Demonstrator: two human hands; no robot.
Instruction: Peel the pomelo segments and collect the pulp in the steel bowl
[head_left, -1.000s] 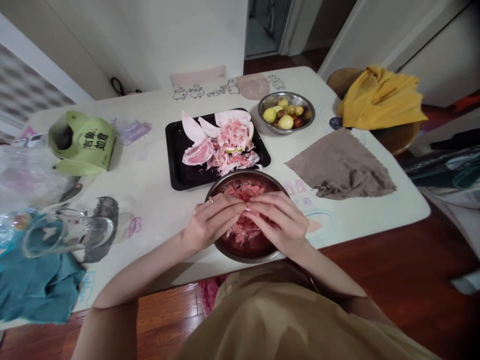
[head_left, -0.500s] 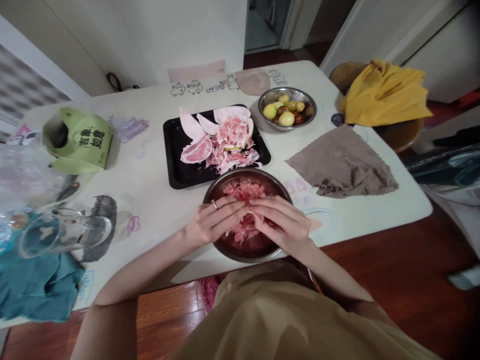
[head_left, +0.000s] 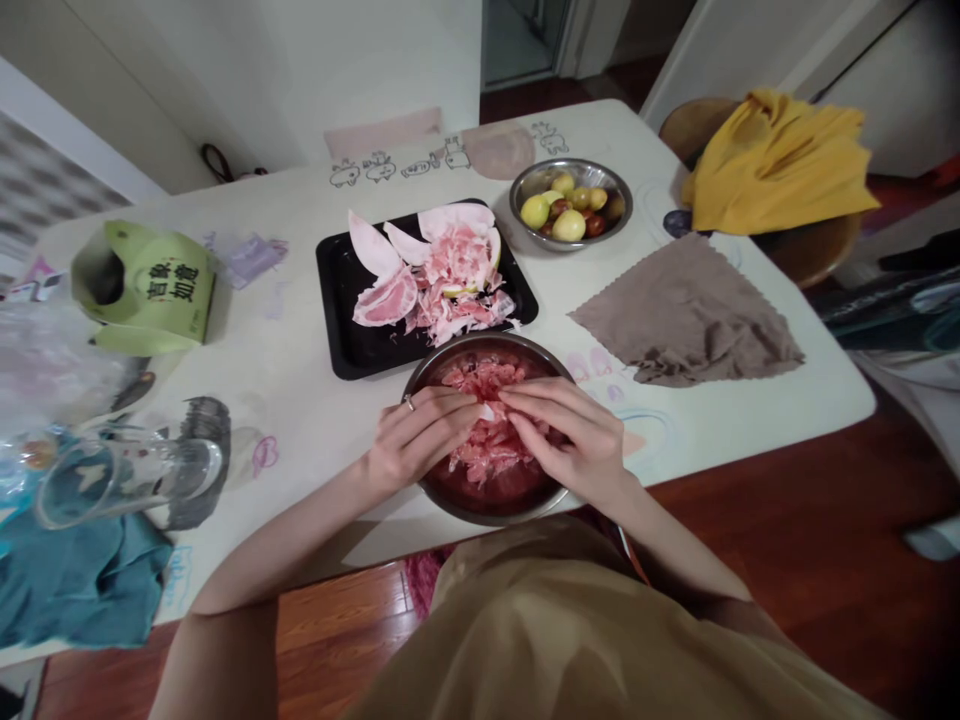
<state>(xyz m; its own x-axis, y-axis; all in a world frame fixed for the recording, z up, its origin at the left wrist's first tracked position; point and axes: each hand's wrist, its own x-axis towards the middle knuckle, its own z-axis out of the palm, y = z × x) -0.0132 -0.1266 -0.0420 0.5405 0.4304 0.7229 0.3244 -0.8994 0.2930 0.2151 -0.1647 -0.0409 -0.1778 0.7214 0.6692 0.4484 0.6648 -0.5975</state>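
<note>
My left hand (head_left: 427,435) and my right hand (head_left: 566,430) meet over a steel bowl (head_left: 496,518), fingertips close together. Between them is a small piece of pomelo segment (head_left: 491,411) with a bit of white membrane; both hands pinch it, though the fingers partly cover it. A ring shows on my left hand. Loose pink pomelo pulp (head_left: 487,462) lies in the bowl below. Just beyond, a black tray (head_left: 341,335) carries thick pomelo rind (head_left: 373,245), torn membranes (head_left: 461,320) and a rind piece with pink flesh (head_left: 386,298).
A smaller steel bowl of mixed fruit (head_left: 570,228) stands behind right, near a brown cloth (head_left: 690,315). A yellow cloth (head_left: 780,165) drapes over a chair. At left are a green carton (head_left: 161,290), a clear glass pitcher (head_left: 127,475) and a teal cloth (head_left: 82,585).
My fingertips have parted slightly, and more of the white membrane shows between them. The camera view has shifted a little; the other things stay put.
</note>
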